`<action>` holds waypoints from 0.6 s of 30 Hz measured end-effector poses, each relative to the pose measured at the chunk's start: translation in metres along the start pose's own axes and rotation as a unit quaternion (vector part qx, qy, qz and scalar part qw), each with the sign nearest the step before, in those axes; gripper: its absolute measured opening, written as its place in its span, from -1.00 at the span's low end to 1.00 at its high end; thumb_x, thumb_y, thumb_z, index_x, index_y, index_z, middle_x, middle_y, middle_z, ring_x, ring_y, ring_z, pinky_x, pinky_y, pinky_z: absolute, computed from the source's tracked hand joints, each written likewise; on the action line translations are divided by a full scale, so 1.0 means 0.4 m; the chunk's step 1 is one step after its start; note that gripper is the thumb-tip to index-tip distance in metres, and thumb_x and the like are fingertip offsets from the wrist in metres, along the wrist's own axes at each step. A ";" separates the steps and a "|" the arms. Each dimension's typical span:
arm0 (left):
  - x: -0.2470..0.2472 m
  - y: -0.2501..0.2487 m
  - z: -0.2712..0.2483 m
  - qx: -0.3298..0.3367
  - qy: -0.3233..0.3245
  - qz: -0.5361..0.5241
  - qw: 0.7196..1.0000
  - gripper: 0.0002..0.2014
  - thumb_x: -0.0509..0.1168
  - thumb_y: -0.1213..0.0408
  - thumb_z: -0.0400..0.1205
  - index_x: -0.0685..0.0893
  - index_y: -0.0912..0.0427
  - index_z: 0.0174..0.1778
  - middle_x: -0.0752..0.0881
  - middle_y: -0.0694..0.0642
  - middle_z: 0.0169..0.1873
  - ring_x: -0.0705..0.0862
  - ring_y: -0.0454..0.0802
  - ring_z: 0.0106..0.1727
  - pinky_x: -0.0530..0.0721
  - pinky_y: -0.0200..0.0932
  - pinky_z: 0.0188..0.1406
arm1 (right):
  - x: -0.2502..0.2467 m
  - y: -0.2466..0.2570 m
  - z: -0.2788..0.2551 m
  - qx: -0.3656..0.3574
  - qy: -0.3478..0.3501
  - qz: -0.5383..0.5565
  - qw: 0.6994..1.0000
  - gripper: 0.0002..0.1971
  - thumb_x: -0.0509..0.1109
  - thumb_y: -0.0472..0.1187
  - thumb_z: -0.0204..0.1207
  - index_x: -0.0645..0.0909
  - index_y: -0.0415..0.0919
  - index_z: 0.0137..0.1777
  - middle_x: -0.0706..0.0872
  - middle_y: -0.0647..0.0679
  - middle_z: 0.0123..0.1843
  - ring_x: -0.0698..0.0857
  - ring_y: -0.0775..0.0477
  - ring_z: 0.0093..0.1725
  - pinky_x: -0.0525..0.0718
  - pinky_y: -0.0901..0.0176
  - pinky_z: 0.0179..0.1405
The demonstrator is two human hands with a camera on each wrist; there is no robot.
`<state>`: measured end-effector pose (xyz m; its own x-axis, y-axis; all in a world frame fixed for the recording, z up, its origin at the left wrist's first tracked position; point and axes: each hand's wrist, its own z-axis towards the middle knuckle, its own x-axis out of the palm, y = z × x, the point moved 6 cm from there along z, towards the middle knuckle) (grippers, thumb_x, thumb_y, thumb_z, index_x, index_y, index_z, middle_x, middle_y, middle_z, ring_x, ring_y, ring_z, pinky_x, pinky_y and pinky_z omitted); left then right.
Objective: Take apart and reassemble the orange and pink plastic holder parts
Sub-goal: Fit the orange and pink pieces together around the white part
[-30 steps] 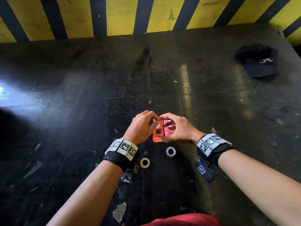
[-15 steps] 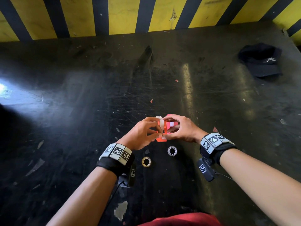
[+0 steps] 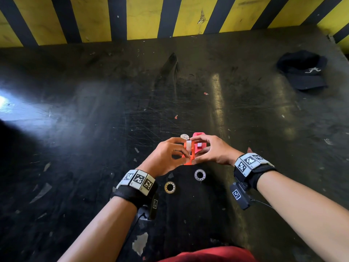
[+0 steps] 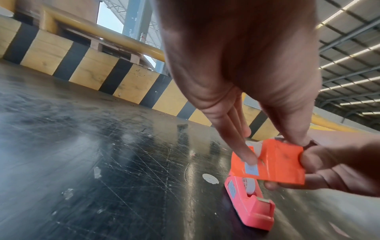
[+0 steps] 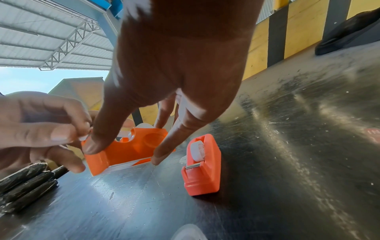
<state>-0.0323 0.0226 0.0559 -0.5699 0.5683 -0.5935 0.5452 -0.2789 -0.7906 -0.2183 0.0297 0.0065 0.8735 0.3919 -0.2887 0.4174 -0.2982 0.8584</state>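
Observation:
Both hands hold the orange holder [image 3: 188, 155] just above the black table. My left hand [image 3: 181, 154] pinches its left side between thumb and fingers [image 4: 249, 158]. Opposite it, my right hand [image 3: 200, 148] pinches the holder [image 5: 127, 151] between thumb and a finger. A white strip shows in the top of the orange holder [image 4: 273, 162]. The pink holder [image 3: 199, 143] stands on the table under my right hand, free of both hands; it shows a white wheel [image 5: 202, 167] and a metal cutter edge [image 4: 251, 207].
A white disc [image 3: 184, 137] lies just beyond the hands. Two tape rings lie near my wrists, one pale [image 3: 199, 174] and one yellowish [image 3: 170, 187]. A black cap [image 3: 304, 72] sits at the far right. A yellow-and-black striped wall [image 3: 143, 17] closes the far edge.
Both hands have shifted a little away from me with the orange holder. It has turned so that its narrow top with the white strip faces up.

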 end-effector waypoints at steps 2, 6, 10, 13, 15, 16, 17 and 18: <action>-0.001 0.001 -0.001 0.018 -0.017 0.051 0.998 -0.92 0.62 0.21 0.53 0.93 -0.05 -0.11 0.63 -0.06 0.44 0.78 -0.19 0.12 0.81 -0.24 0.11 | 0.001 0.006 -0.007 -0.003 -0.005 0.021 1.000 -0.14 0.88 -0.25 0.12 0.66 0.07 0.46 0.76 0.05 0.37 0.89 0.02 0.15 0.78 0.00 0.36; 0.017 0.001 -0.014 0.038 -0.010 0.083 0.996 -0.90 0.64 0.12 0.46 0.90 -0.14 -0.16 0.60 -0.15 0.44 0.78 -0.17 0.12 0.83 -0.14 0.05 | -0.006 0.017 -0.010 -0.009 -0.014 0.058 0.998 -0.23 0.85 -0.35 0.18 0.66 0.10 0.37 0.82 -0.03 0.28 0.90 0.03 0.12 0.78 0.13 0.30; -0.001 0.013 -0.024 0.007 -0.061 -0.049 0.997 -0.70 0.59 0.27 0.43 0.74 0.07 0.06 0.65 -0.13 0.22 0.83 -0.14 0.06 0.88 -0.06 -0.10 | -0.014 0.011 -0.005 -0.008 -0.023 0.041 0.999 -0.16 0.89 -0.20 0.05 0.69 0.15 0.39 0.82 -0.03 0.27 0.89 -0.02 0.16 0.77 -0.15 0.38; -0.019 0.031 -0.010 -0.054 -0.079 -0.089 0.991 -0.50 0.64 0.18 0.46 0.56 0.03 0.22 0.62 -0.06 0.29 0.85 -0.12 0.08 0.91 0.01 -0.14 | -0.012 0.013 -0.007 -0.007 -0.021 0.028 0.999 -0.11 0.89 -0.11 0.00 0.67 0.18 0.40 0.81 -0.01 0.30 0.87 -0.01 0.19 0.76 -0.19 0.40; -0.019 0.039 0.003 -0.075 -0.054 -0.060 0.994 -0.29 0.68 0.04 0.44 0.49 -0.09 0.45 0.57 -0.12 0.44 0.82 -0.14 0.16 0.90 -0.06 -0.03 | -0.006 0.023 -0.009 -0.010 -0.013 0.019 1.000 -0.09 0.90 -0.12 0.01 0.65 0.15 0.44 0.80 0.03 0.32 0.85 0.01 0.23 0.75 -0.17 0.41; -0.015 0.041 0.010 -0.079 -0.035 -0.053 0.995 -0.18 0.69 0.03 0.42 0.44 -0.12 0.56 0.55 -0.12 0.49 0.81 -0.13 0.19 0.89 -0.06 0.04 | -0.002 0.028 -0.010 -0.013 -0.009 0.012 1.000 -0.08 0.90 -0.10 0.00 0.65 0.15 0.45 0.79 0.05 0.33 0.84 0.02 0.25 0.75 -0.16 0.42; -0.011 0.044 0.016 -0.081 -0.017 -0.053 0.995 -0.09 0.71 0.04 0.40 0.40 -0.12 0.63 0.54 -0.11 0.54 0.81 -0.12 0.22 0.88 -0.05 0.10 | 0.000 0.032 -0.011 -0.015 -0.006 0.008 1.000 -0.06 0.90 -0.10 0.00 0.64 0.16 0.46 0.78 0.07 0.35 0.84 0.03 0.26 0.75 -0.15 0.41; -0.006 0.045 0.021 -0.081 -0.002 -0.057 0.995 -0.03 0.73 0.06 0.38 0.38 -0.11 0.68 0.55 -0.08 0.57 0.81 -0.11 0.24 0.88 -0.04 0.14 | 0.002 0.034 -0.010 -0.016 -0.003 0.009 1.000 -0.05 0.90 -0.13 0.01 0.63 0.16 0.47 0.76 0.08 0.37 0.84 0.02 0.26 0.77 -0.13 0.39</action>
<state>-0.0261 0.0098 0.0419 -0.6357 0.5866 -0.5019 0.5686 -0.0840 -0.8183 -0.2130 0.0296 0.0198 0.8824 0.3817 -0.2752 0.3935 -0.2779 0.8763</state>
